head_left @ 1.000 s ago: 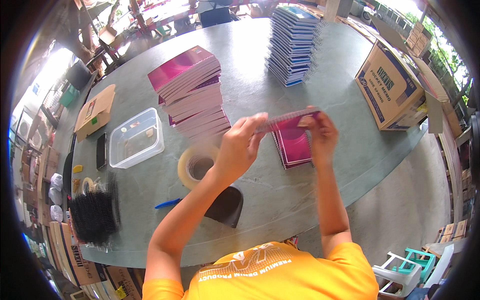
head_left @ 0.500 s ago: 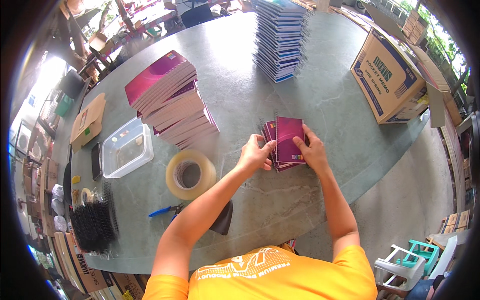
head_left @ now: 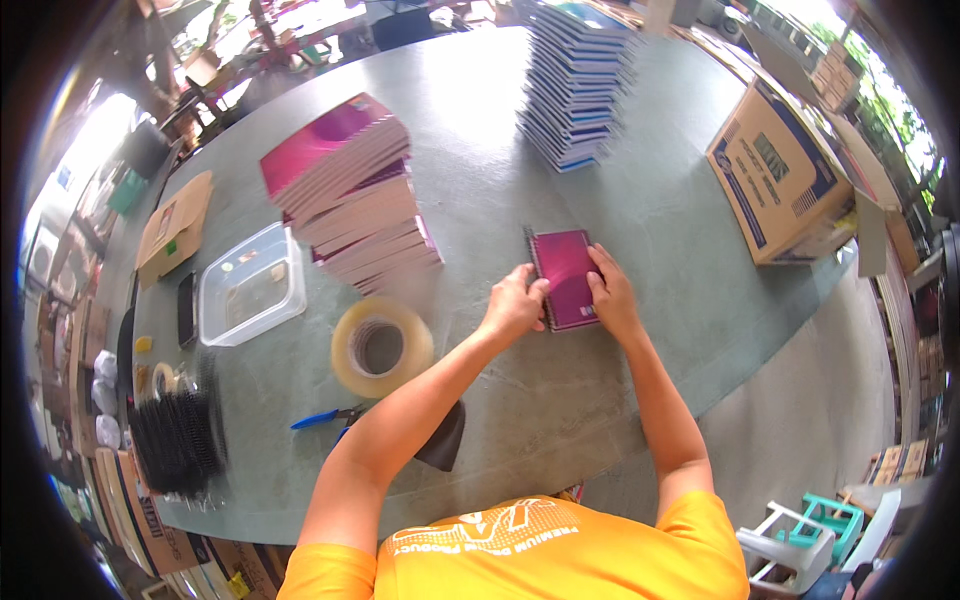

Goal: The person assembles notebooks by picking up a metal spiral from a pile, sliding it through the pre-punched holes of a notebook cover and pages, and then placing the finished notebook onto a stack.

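A small pile of purple spiral notebooks (head_left: 565,275) lies on the table in front of me, its edges nearly flush and the black coil on the left side. My left hand (head_left: 516,303) grips the coil side with bent fingers. On the opposite edge, my right hand (head_left: 613,293) presses with its thumb on the top cover and its fingers along the side. How many notebooks are in the pile is hidden by the top one. Left of my hands stands a leaning stack of purple-covered pads (head_left: 350,200), showing their page edges.
Farther back rises a tall stack of blue spiral notebooks (head_left: 575,95). An open cardboard box (head_left: 780,175) stands at the right edge. On the left are a tape roll (head_left: 350,345), blue-handled pliers (head_left: 318,419), a clear plastic tub (head_left: 250,325), a phone (head_left: 187,308) and black coils (head_left: 178,440).
The purple notebooks, fanned and uneven before, now line up as one squared pile between my hands. The whole view has shifted slightly.
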A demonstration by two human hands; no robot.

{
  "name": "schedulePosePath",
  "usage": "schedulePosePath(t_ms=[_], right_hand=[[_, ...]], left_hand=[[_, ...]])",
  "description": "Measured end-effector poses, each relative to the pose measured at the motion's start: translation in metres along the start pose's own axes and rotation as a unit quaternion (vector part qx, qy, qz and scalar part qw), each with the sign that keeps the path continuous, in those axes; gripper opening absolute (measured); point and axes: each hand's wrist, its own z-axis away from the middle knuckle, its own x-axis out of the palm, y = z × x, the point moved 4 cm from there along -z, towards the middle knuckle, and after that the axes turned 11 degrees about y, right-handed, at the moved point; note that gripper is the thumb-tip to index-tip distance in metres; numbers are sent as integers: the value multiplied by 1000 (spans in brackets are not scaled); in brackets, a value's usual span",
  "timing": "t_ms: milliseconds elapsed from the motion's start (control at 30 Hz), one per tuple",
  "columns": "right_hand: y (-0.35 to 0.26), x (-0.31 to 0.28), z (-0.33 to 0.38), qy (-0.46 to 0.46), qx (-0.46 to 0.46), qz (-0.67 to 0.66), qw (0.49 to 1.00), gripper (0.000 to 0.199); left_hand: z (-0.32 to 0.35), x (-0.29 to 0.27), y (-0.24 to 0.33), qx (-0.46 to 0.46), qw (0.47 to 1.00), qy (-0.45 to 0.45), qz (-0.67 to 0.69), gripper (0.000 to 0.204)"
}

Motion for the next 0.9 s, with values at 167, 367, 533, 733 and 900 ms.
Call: schedulePosePath(t_ms=[167, 367, 533, 733, 900], right_hand=[[7, -32, -1, 67, -17, 79, 994, 43], [-28, -57, -13, 100, -24, -15, 995, 29], [-117, -10, -10, 23, -128, -17, 991, 24], [-254, 15, 7, 91, -394, -83, 911, 27], [-270, 55, -7, 7, -381, -114, 918, 28]], left_hand=[[80, -63, 94, 591, 723, 186, -306, 38], [68, -218, 140, 512, 575, 439, -463, 28], [76, -223, 131, 527, 603, 394, -451, 26], [90, -231, 135, 533, 623, 372, -435, 20], [67, -264, 142, 538, 706, 326, -325, 14]])
